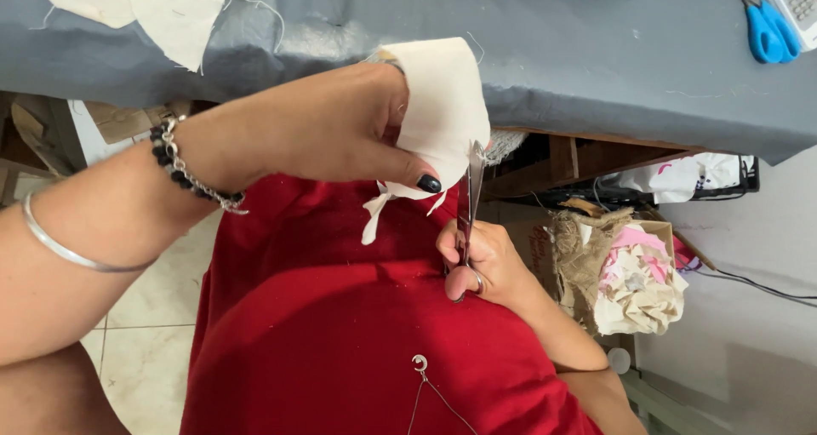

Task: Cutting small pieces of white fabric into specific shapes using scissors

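My left hand [328, 128] pinches a cream fabric piece [442, 103] between thumb and fingers, holding it up over my lap just in front of the table edge. A thin strip of the same cloth [376, 214] dangles from its lower edge. My right hand [481, 260] grips a pair of metal scissors [470, 192] pointing upward, with the blades at the lower right edge of the fabric. A beaded bracelet and a chain sit on my left wrist, and a silver bangle higher on the forearm.
A grey-covered table [596, 52] spans the top, with more cream fabric pieces [170, 9] at the far left and blue-handled scissors [766, 26] at the far right. A cardboard box of fabric scraps [634, 273] stands on the floor to my right. My red garment [340, 333] fills the lap.
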